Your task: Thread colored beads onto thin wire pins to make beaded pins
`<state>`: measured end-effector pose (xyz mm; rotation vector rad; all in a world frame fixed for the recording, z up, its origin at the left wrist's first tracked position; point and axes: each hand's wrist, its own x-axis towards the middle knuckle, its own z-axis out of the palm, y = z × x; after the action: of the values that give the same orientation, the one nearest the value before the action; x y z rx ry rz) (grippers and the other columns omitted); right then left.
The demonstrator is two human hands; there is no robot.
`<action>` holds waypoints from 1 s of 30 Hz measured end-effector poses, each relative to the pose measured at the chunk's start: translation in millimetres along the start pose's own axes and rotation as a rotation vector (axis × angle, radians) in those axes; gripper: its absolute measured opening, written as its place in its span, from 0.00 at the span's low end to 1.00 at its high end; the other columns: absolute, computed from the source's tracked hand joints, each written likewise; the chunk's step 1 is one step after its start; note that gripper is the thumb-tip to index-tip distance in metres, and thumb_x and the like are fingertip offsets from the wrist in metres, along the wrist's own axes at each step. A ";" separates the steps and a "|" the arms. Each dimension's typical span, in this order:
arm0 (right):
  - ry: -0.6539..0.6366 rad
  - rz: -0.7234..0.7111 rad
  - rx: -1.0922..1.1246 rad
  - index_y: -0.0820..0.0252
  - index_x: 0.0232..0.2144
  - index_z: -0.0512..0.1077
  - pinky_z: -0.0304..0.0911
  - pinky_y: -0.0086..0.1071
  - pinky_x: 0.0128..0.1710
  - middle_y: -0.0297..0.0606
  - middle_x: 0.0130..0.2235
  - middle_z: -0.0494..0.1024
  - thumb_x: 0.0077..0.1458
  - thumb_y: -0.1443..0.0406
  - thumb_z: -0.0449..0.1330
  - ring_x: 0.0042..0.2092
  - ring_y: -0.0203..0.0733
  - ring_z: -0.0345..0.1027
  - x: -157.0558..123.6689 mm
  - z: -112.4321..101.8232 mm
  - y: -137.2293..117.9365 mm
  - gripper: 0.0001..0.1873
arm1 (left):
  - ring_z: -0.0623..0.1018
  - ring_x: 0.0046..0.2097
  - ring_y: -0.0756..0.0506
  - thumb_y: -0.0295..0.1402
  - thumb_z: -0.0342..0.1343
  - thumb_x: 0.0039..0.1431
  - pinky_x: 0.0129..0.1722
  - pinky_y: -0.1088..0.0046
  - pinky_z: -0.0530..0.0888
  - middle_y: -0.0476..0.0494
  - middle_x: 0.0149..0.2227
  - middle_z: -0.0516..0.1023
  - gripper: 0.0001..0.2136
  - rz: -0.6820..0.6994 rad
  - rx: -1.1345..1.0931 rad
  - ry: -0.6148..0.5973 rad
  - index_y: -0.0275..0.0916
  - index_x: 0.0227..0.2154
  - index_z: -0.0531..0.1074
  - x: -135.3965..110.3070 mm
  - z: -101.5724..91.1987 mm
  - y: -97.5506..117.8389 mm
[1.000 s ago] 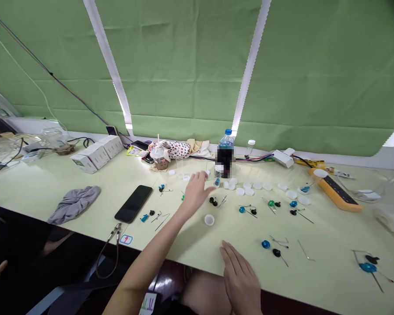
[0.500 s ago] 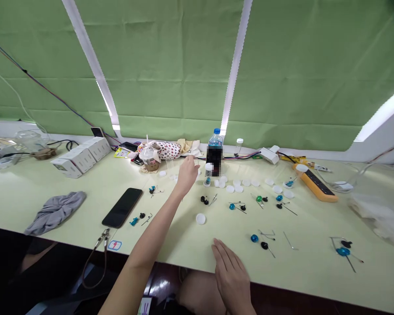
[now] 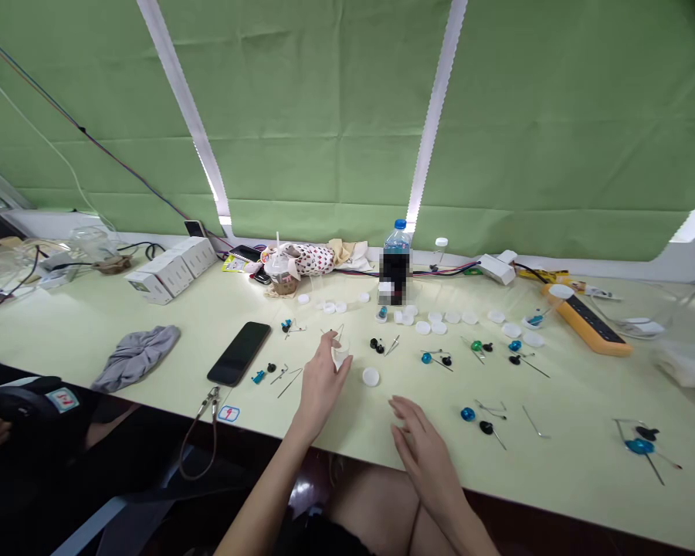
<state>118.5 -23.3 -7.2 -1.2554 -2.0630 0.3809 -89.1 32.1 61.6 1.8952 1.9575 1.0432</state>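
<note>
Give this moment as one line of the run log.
left hand: holds clear cup | right hand: open, near white cap

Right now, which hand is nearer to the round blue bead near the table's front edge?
The right hand: it lies to the left of the blue bead. The left hand lies much farther left.

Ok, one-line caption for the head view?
Left hand holds a small clear cup at a pale bench strewn with white caps and wire pieces.

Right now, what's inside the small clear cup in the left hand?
Nothing distinct shows inside the small clear cup in the left hand. The fingers cover its near side, so anything behind them cannot be seen.
</note>
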 end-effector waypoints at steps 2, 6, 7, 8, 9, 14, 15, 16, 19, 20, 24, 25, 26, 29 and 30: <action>-0.050 0.022 0.089 0.56 0.57 0.61 0.72 0.32 0.40 0.45 0.56 0.69 0.66 0.64 0.45 0.42 0.38 0.74 19.9 -7.6 -0.9 0.19 | 0.78 0.34 0.44 0.36 0.47 0.64 0.36 0.67 0.70 0.44 0.47 0.74 0.16 -0.042 -0.039 -0.008 0.43 0.53 0.57 -0.1 7.5 -5.9; -0.075 0.029 0.002 0.56 0.54 0.62 0.70 0.34 0.39 0.44 0.50 0.70 0.65 0.65 0.45 0.38 0.39 0.73 67.4 -19.0 5.2 0.17 | 0.78 0.36 0.43 0.34 0.48 0.63 0.36 0.69 0.69 0.45 0.41 0.76 0.09 -0.098 -0.080 -0.087 0.43 0.45 0.62 -5.1 18.6 -17.6; -0.071 0.033 -0.018 0.57 0.53 0.63 0.69 0.35 0.40 0.43 0.49 0.70 0.65 0.66 0.45 0.39 0.40 0.73 79.4 -20.2 7.8 0.17 | 0.78 0.37 0.43 0.33 0.48 0.62 0.36 0.69 0.69 0.45 0.40 0.76 0.08 -0.102 -0.086 -0.092 0.43 0.44 0.63 -8.1 19.9 -20.3; -0.073 0.036 -0.038 0.57 0.54 0.63 0.68 0.36 0.42 0.43 0.49 0.70 0.64 0.67 0.45 0.41 0.41 0.73 91.0 -20.5 10.5 0.17 | 0.77 0.37 0.43 0.33 0.49 0.62 0.36 0.69 0.69 0.45 0.39 0.76 0.07 -0.106 -0.089 -0.094 0.43 0.43 0.63 -11.6 20.6 -22.8; -0.080 0.034 -0.058 0.57 0.53 0.63 0.67 0.35 0.43 0.43 0.49 0.70 0.64 0.67 0.45 0.42 0.41 0.72 102.0 -19.8 13.0 0.17 | 0.77 0.37 0.42 0.33 0.49 0.62 0.36 0.69 0.69 0.46 0.38 0.76 0.07 -0.113 -0.092 -0.093 0.43 0.42 0.64 -15.2 20.9 -25.1; -0.150 0.022 -0.166 0.56 0.52 0.66 0.62 0.34 0.42 0.41 0.47 0.69 0.62 0.68 0.52 0.45 0.45 0.70 142.5 -3.8 21.5 0.16 | 0.77 0.36 0.44 0.33 0.52 0.59 0.36 0.69 0.69 0.47 0.37 0.75 0.13 -0.150 -0.111 -0.097 0.42 0.47 0.62 -27.4 20.2 -33.1; -0.165 0.019 -0.184 0.56 0.51 0.67 0.61 0.34 0.41 0.42 0.47 0.70 0.61 0.68 0.54 0.45 0.45 0.70 147.2 0.4 22.5 0.16 | 0.77 0.34 0.44 0.33 0.53 0.59 0.35 0.70 0.69 0.46 0.38 0.75 0.16 -0.159 -0.124 -0.092 0.42 0.49 0.61 -28.0 20.5 -34.2; -0.180 0.015 -0.199 0.56 0.51 0.68 0.61 0.33 0.40 0.42 0.47 0.70 0.60 0.68 0.55 0.45 0.46 0.70 150.9 4.3 23.2 0.16 | 0.76 0.33 0.45 0.33 0.55 0.58 0.35 0.70 0.69 0.46 0.38 0.75 0.19 -0.170 -0.143 -0.084 0.41 0.51 0.59 -28.1 21.0 -35.2; -0.230 -0.006 -0.227 0.57 0.45 0.71 0.59 0.31 0.38 0.40 0.44 0.72 0.59 0.70 0.57 0.42 0.43 0.70 155.0 12.4 24.9 0.12 | 0.74 0.31 0.47 0.33 0.58 0.55 0.34 0.71 0.68 0.47 0.39 0.75 0.23 -0.200 -0.195 -0.066 0.40 0.52 0.58 -27.9 22.6 -37.5; -0.246 -0.017 -0.232 0.58 0.43 0.71 0.58 0.31 0.38 0.40 0.43 0.73 0.59 0.70 0.56 0.41 0.42 0.70 154.3 13.7 25.2 0.09 | 0.74 0.31 0.47 0.33 0.58 0.54 0.34 0.72 0.68 0.48 0.38 0.75 0.23 -0.199 -0.197 -0.071 0.40 0.51 0.59 -28.2 22.9 -38.0; -0.291 -0.083 -0.231 0.59 0.35 0.72 0.59 0.30 0.39 0.38 0.39 0.74 0.60 0.72 0.55 0.40 0.41 0.70 143.6 13.7 25.6 0.06 | 0.73 0.32 0.46 0.32 0.57 0.55 0.35 0.71 0.67 0.50 0.34 0.73 0.18 -0.161 -0.171 -0.099 0.41 0.48 0.63 -32.0 22.3 -37.9; -0.297 -0.104 -0.226 0.59 0.35 0.71 0.59 0.30 0.39 0.38 0.38 0.74 0.61 0.72 0.55 0.40 0.40 0.70 139.9 13.3 25.5 0.06 | 0.73 0.32 0.46 0.31 0.56 0.55 0.35 0.71 0.67 0.49 0.34 0.73 0.18 -0.156 -0.177 -0.099 0.41 0.49 0.64 -33.0 22.0 -37.5; -0.303 -0.124 -0.222 0.59 0.35 0.71 0.60 0.30 0.39 0.37 0.38 0.74 0.61 0.72 0.54 0.39 0.39 0.71 136.2 13.0 25.2 0.07 | 0.73 0.33 0.46 0.30 0.56 0.56 0.36 0.70 0.67 0.49 0.35 0.73 0.18 -0.155 -0.187 -0.100 0.42 0.49 0.64 -33.8 21.9 -37.0; -0.311 -0.173 -0.209 0.58 0.35 0.71 0.61 0.29 0.38 0.36 0.37 0.74 0.61 0.72 0.54 0.37 0.38 0.71 127.0 13.5 22.8 0.08 | 0.74 0.34 0.45 0.30 0.56 0.55 0.37 0.69 0.68 0.47 0.36 0.73 0.19 -0.168 -0.202 -0.110 0.42 0.51 0.63 -34.3 22.0 -35.1; -0.310 -0.183 -0.206 0.58 0.36 0.71 0.62 0.29 0.37 0.36 0.38 0.74 0.61 0.72 0.54 0.37 0.38 0.71 125.0 13.6 21.5 0.08 | 0.74 0.34 0.44 0.30 0.57 0.54 0.38 0.68 0.69 0.47 0.37 0.73 0.21 -0.176 -0.202 -0.111 0.42 0.51 0.63 -34.0 22.2 -34.4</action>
<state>85.8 96.7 20.9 -1.1685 -2.5134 0.2985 -97.7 10.4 13.8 1.6079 1.8430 1.0192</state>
